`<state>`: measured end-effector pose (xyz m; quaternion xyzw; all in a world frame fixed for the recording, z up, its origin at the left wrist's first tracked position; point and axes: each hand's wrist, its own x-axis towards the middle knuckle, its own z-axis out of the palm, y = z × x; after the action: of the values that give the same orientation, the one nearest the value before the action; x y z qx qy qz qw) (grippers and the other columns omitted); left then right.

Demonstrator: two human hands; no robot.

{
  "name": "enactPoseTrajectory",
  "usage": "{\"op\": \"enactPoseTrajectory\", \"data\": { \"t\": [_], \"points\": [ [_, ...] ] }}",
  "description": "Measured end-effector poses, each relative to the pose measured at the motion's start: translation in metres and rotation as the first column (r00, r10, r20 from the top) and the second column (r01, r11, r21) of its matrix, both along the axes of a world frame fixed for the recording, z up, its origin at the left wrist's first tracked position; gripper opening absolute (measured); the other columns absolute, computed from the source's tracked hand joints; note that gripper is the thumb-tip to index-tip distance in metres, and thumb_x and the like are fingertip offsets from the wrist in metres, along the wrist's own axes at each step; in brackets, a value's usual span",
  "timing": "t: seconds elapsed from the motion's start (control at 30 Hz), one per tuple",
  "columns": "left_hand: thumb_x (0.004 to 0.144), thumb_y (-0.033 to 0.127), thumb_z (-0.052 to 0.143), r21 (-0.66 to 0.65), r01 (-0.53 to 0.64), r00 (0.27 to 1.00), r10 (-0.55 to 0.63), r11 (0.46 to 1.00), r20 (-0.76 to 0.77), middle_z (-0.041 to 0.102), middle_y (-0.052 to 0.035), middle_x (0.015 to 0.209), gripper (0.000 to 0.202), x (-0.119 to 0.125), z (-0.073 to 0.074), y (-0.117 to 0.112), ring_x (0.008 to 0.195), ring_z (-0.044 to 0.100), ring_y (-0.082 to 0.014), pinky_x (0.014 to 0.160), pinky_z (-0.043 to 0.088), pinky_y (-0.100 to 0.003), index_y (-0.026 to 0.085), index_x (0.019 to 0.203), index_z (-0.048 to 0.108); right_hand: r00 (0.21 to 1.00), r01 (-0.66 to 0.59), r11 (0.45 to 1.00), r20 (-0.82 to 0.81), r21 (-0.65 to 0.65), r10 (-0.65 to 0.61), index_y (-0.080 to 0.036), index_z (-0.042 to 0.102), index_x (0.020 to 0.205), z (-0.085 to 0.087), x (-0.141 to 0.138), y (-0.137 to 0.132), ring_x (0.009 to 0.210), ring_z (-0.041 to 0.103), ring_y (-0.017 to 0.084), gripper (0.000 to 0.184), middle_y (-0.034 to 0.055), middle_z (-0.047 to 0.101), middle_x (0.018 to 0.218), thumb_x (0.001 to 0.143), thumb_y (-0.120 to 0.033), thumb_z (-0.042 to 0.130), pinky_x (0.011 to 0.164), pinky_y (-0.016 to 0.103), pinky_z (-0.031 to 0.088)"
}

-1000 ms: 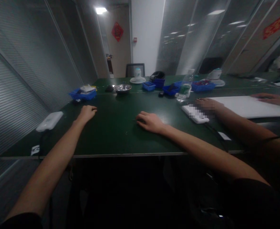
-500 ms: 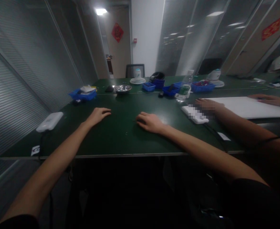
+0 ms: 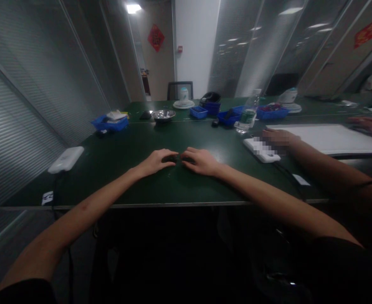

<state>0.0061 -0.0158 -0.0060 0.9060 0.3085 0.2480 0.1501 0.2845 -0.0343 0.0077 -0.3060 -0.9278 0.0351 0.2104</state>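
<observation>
My left hand rests low over the dark green table, its fingers and thumb curved and apart with a gap between them. Just to the right is my right hand, loosely curled, thumb and fingers apart around a dark gap. The fingertips of both hands face each other and almost meet. I see no object in either hand, though the space under the fingers is dim. The green table lies beneath both hands.
At left lies a white cabled device. Farther back stand a blue tray, a metal bowl and a plastic bottle. To the right, another person's hand lies by a white power strip-like block and a white board.
My left hand has moved right, close to my right hand's fingertips. My right hand has stayed nearly in place. The view has shifted slightly.
</observation>
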Motion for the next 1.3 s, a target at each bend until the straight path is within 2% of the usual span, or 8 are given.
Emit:
{"op": "enactPoseTrajectory", "data": {
  "t": [0.13, 0.33, 0.47, 0.8, 1.0, 1.1, 1.2, 1.3],
  "points": [
    [0.096, 0.039, 0.073, -0.007, 0.008, 1.000, -0.008, 1.000, 0.023, 0.071, -0.0109, 0.131, 0.044, -0.008, 0.004, 0.003, 0.121, 0.065, -0.0276, 0.107, 0.050, -0.044, 0.022, 0.137, 0.069, 1.000, -0.006, 1.000, 0.002, -0.003, 0.006, -0.022, 0.066, 0.122, 0.001, 0.000, 0.000, 0.081, 0.060, 0.016, 0.025, 0.0067, 0.065, 0.114, 0.105, -0.036, 0.055, 0.069, 0.029, 0.040],
    [0.102, 0.033, 0.064, -0.077, 0.039, 0.997, -0.034, 0.996, 0.064, 0.074, -0.0083, 0.118, 0.026, -0.011, 0.002, 0.006, 0.110, 0.069, -0.0234, 0.100, 0.052, -0.038, 0.022, 0.122, 0.077, 0.999, -0.017, 1.000, 0.033, 0.001, 0.017, -0.022, 0.065, 0.125, 0.003, 0.000, -0.001, 0.081, 0.060, 0.016, 0.027, 0.0073, 0.065, 0.116, 0.106, -0.037, 0.054, 0.069, 0.028, 0.040],
    [0.103, 0.031, 0.064, -0.063, 0.085, 0.994, -0.080, 0.994, 0.078, 0.074, -0.0083, 0.118, 0.027, -0.008, 0.000, 0.005, 0.109, 0.069, -0.0228, 0.100, 0.052, -0.037, 0.024, 0.125, 0.077, 0.999, -0.031, 0.999, 0.036, 0.013, 0.030, -0.022, 0.065, 0.127, 0.001, -0.002, -0.002, 0.084, 0.062, 0.017, 0.027, 0.0074, 0.065, 0.117, 0.106, -0.035, 0.054, 0.070, 0.029, 0.041],
    [0.106, 0.031, 0.059, -0.028, 0.107, 0.993, -0.106, 0.994, 0.054, 0.073, -0.0100, 0.120, 0.033, -0.006, 0.000, 0.003, 0.111, 0.067, -0.0238, 0.099, 0.052, -0.038, 0.025, 0.134, 0.075, 0.991, -0.114, 0.993, -0.069, -0.027, 0.112, -0.021, 0.063, 0.126, -0.005, -0.003, 0.002, 0.093, 0.064, 0.018, 0.025, 0.0085, 0.065, 0.119, 0.107, -0.032, 0.053, 0.078, 0.030, 0.047],
    [0.104, 0.032, 0.062, -0.055, 0.053, 0.997, -0.050, 0.997, 0.057, 0.073, -0.0079, 0.122, 0.033, -0.004, 0.000, -0.001, 0.112, 0.069, -0.0229, 0.100, 0.053, -0.037, 0.023, 0.135, 0.070, 0.995, -0.084, 0.996, -0.047, -0.015, 0.084, -0.019, 0.065, 0.123, -0.003, -0.002, 0.001, 0.086, 0.062, 0.017, 0.024, 0.0076, 0.064, 0.113, 0.104, -0.031, 0.056, 0.074, 0.029, 0.045],
    [0.102, 0.035, 0.065, -0.095, 0.016, 0.996, -0.008, 0.995, 0.085, 0.074, -0.0058, 0.117, 0.028, -0.004, 0.001, -0.003, 0.107, 0.071, -0.0219, 0.096, 0.055, -0.035, 0.021, 0.125, 0.071, 0.996, -0.079, 0.996, -0.033, -0.028, 0.078, -0.019, 0.065, 0.121, -0.002, -0.002, 0.000, 0.080, 0.059, 0.016, 0.023, 0.0074, 0.064, 0.111, 0.103, -0.032, 0.056, 0.070, 0.029, 0.043],
    [0.102, 0.037, 0.064, -0.088, 0.007, 0.998, -0.001, 0.996, 0.071, 0.076, -0.0052, 0.114, 0.024, -0.005, 0.003, -0.006, 0.106, 0.071, -0.0218, 0.093, 0.056, -0.034, 0.021, 0.117, 0.073, 0.995, -0.092, 0.994, -0.037, -0.054, 0.090, -0.020, 0.065, 0.121, -0.001, -0.001, -0.001, 0.082, 0.060, 0.016, 0.023, 0.0076, 0.064, 0.113, 0.104, -0.032, 0.055, 0.072, 0.029, 0.043],
    [0.102, 0.036, 0.063, -0.068, 0.009, 0.998, -0.004, 0.998, 0.070, 0.077, -0.0051, 0.116, 0.024, -0.007, 0.003, -0.007, 0.107, 0.072, -0.0219, 0.094, 0.057, -0.034, 0.022, 0.119, 0.075, 0.994, -0.103, 0.993, -0.047, -0.062, 0.100, -0.020, 0.064, 0.123, -0.001, -0.001, 0.000, 0.087, 0.061, 0.017, 0.023, 0.0077, 0.064, 0.114, 0.105, -0.032, 0.054, 0.076, 0.029, 0.044]
  ]
}}
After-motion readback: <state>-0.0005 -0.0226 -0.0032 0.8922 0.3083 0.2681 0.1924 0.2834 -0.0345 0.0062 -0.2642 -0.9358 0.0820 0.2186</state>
